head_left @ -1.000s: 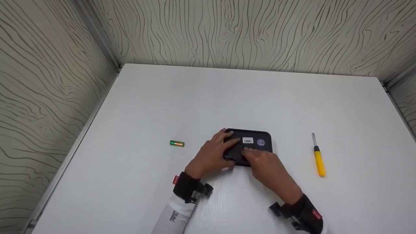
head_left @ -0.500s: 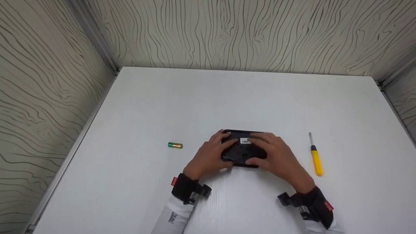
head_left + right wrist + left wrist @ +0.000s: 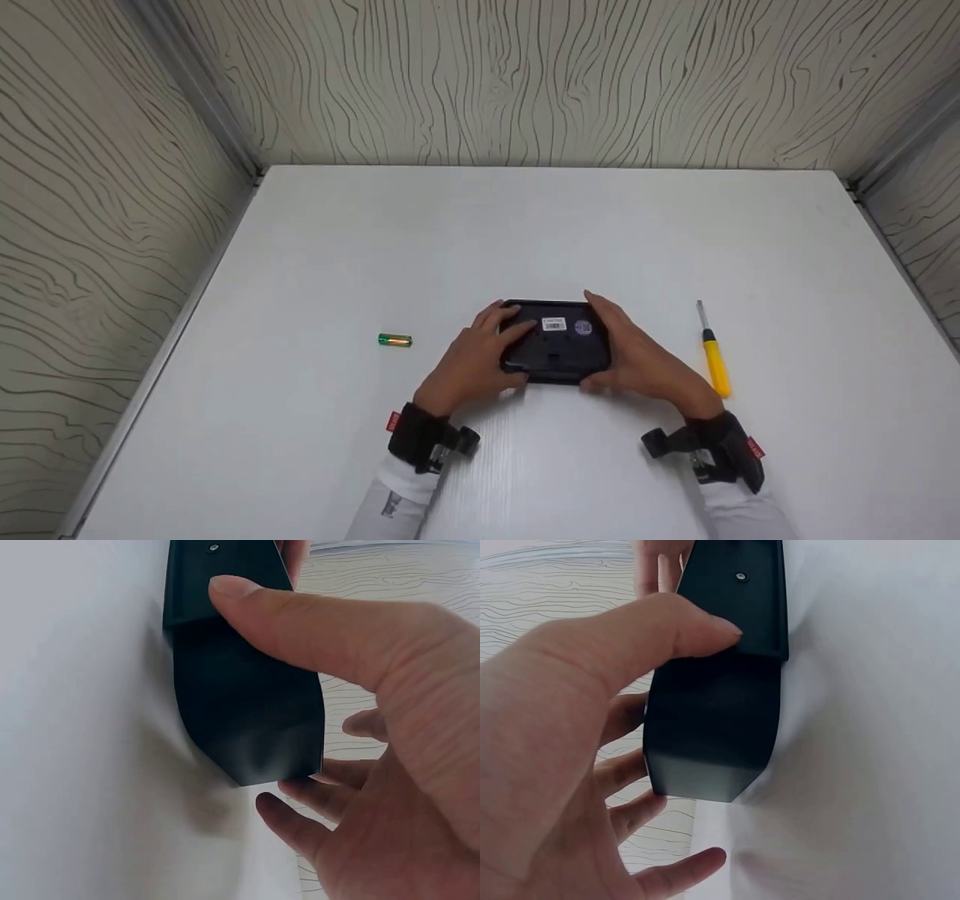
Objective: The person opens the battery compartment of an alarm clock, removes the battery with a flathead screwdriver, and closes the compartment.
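A black rectangular device [image 3: 566, 349] lies at the middle of the table, its face with a white barcode label and a round sticker turned up. My left hand [image 3: 474, 360] grips its left end, thumb on the near side and fingers over the top and far edge. The right hand [image 3: 649, 367] holds the opposite end, thumb at the near corner and fingers along the far side. Both wrist views show a thumb pressed on the device's [image 3: 716, 705] side, close to a small screw. What the device is for cannot be told.
To the left on the white table [image 3: 465, 232] lies a green battery [image 3: 395, 340]. A screwdriver [image 3: 716, 367] with a yellow handle rests to the right, close to the right forearm. Wood-patterned panels [image 3: 510, 82] stand behind and at both sides.
My right hand has left the middle of the device's upper face and moved right, and now grips its right end. The left hand keeps its hold. The head view has shifted slightly.
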### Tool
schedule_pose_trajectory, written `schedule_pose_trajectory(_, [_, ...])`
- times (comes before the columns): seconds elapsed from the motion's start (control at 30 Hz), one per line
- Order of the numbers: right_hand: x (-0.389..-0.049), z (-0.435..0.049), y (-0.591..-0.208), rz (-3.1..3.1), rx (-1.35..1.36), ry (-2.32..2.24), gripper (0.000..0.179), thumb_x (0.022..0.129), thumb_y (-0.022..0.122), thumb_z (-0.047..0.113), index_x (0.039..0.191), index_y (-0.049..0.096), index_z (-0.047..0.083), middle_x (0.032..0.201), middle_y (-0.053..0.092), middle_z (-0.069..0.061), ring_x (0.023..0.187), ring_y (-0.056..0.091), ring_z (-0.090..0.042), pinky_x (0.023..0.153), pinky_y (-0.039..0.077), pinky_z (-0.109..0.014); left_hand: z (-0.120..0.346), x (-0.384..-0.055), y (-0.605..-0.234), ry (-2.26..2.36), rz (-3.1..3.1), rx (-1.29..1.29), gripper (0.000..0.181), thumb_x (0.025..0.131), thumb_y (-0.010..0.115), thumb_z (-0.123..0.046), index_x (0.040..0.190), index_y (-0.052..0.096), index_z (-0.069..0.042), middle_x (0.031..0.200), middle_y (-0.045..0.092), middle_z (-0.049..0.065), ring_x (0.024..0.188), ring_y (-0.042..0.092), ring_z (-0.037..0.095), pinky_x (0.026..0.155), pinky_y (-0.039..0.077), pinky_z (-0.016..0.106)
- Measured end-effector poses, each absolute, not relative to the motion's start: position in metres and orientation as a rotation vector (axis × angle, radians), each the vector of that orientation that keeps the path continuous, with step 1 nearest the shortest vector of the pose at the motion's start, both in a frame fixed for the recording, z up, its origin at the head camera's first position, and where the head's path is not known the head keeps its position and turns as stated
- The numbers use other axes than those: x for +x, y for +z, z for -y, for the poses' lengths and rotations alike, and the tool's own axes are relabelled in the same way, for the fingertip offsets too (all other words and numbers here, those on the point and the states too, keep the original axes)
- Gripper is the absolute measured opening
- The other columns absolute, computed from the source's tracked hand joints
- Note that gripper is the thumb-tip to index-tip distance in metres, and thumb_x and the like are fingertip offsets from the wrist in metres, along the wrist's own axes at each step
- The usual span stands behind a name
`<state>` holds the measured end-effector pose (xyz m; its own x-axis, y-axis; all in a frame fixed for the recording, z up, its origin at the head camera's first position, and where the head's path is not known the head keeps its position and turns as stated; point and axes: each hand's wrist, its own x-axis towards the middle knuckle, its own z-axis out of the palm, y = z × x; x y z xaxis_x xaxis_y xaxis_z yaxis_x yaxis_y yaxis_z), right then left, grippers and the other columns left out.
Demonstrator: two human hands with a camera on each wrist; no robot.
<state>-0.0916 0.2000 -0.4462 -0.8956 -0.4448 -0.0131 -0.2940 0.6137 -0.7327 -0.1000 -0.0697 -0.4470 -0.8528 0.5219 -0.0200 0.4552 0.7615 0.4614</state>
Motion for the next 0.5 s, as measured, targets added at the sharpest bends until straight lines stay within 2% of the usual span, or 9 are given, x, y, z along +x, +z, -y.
schedule_pose_trajectory(0.23, [-0.094, -0.204, -0.454, -2.624, -0.615, -1.222, 0.117, 0.063, 0.089, 0.007, 0.155, 0.019, 0.017, 0.157, 0.029, -0.008, 0.143, 0.032, -0.03, 0.115, 0.027, -0.056, 0.07, -0.1, -0.447, 0.677, -2.816, 0.81, 0.072, 0.081, 0.074, -0.035, 0.146, 0.044, -0.029, 0.157, 0.031, -0.001, 0.149, 0.022, 0.021, 0.111, 0.038, 0.045])
schedule_pose_trajectory(0.37, [-0.095, -0.204, -0.453, -2.623, -0.632, -1.328, 0.113, 0.06, 0.088, 0.006, 0.152, 0.025, 0.025, 0.153, 0.036, -0.002, 0.141, 0.036, -0.027, 0.114, 0.03, -0.057, 0.072, -0.099, -0.444, 0.72, -2.803, 0.805, 0.073, 0.081, 0.075, -0.034, 0.146, 0.044, -0.03, 0.157, 0.028, -0.002, 0.148, 0.023, 0.021, 0.111, 0.038, 0.045])
schedule_pose_trajectory(0.5, [-0.093, -0.201, -0.443, -2.678, -0.757, -1.405, 0.11, 0.058, 0.087, 0.004, 0.149, 0.03, 0.027, 0.148, 0.044, 0.0, 0.137, 0.042, -0.023, 0.112, 0.035, -0.05, 0.072, -0.097, -0.438, 0.816, -2.778, 0.83, 0.079, 0.08, 0.077, -0.032, 0.149, 0.038, -0.033, 0.159, 0.023, -0.001, 0.148, 0.023, 0.024, 0.113, 0.036, 0.047])
